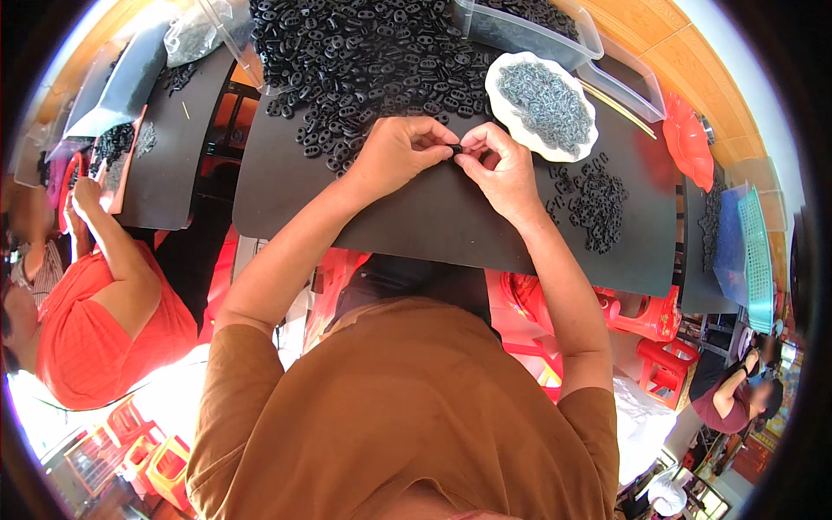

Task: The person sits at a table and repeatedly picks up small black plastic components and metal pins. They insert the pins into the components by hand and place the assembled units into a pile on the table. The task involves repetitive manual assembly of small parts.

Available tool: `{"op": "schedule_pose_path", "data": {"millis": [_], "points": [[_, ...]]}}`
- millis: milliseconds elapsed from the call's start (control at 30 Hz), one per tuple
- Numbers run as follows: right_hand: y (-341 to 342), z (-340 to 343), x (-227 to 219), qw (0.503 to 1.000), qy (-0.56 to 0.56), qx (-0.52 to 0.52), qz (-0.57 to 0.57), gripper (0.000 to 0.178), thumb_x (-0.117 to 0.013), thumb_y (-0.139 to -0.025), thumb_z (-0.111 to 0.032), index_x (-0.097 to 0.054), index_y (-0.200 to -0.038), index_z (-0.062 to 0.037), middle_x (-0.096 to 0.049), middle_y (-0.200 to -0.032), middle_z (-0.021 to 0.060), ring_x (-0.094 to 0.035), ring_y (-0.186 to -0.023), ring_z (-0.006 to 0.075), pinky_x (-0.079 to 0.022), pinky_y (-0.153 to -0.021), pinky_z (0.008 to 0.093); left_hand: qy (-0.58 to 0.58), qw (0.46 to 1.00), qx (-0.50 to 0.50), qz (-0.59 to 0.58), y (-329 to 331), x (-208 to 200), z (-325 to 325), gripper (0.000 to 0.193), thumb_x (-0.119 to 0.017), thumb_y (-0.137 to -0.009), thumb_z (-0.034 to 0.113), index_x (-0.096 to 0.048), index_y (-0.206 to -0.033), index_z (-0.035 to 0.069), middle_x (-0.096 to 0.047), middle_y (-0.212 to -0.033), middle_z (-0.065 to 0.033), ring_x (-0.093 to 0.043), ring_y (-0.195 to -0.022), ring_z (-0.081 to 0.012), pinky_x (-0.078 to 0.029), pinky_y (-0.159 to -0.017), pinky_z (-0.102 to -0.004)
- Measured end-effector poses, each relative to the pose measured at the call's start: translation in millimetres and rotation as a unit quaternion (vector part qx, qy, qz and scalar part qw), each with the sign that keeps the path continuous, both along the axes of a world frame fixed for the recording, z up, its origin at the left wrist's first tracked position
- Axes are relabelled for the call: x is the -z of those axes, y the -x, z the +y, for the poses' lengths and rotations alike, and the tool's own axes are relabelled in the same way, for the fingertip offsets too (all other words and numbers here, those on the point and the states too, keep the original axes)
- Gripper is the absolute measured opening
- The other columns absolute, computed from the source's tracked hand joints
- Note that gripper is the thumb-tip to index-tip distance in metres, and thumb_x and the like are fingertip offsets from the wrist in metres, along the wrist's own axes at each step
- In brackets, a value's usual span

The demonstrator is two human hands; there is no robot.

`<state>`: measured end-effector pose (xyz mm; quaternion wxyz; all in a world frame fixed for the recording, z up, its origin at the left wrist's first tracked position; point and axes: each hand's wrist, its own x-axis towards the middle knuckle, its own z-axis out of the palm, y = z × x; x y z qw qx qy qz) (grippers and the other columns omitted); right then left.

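Two hands [392,156] [504,176] in fingertip pinch on probably one black piece [455,149], dark heap [364,65] just beyond, white bowl [568,154] at right.

Hands at work: two, one left hand [394,158] and one right hand [503,173]. Black part [456,149] between the fingertips: one. Dark table [416,230] in front: one. Loose piles on it: two, one large pile [373,61] and one small pile [598,206]; pieces too numerous to count. White scalloped dish [559,156]: one. Red scalloped dish [687,146]: one. Turquoise basket [757,256]: one.
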<state>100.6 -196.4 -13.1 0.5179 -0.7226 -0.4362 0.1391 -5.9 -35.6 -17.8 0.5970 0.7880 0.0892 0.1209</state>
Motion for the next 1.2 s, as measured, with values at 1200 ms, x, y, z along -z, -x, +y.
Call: {"op": "schedule_pose_path", "data": {"millis": [1200], "points": [[4.8,-8.9,0.5,0.996,-0.023,-0.022,-0.079,0.015,-0.070,-0.074,0.005,-0.062,-0.085,-0.0011,-0.064,-0.077,0.0065,-0.062,-0.063,0.0153,-0.049,-0.055,0.0265,-0.135,0.987,0.026,-0.087,4.5,-4.6,-7.1,0.007,-0.069,-0.078,-0.001,-0.069,-0.085,-0.001,-0.065,-0.078,-0.0062,-0.058,-0.065,-0.0112,-0.048,-0.060,-0.0250]]}}
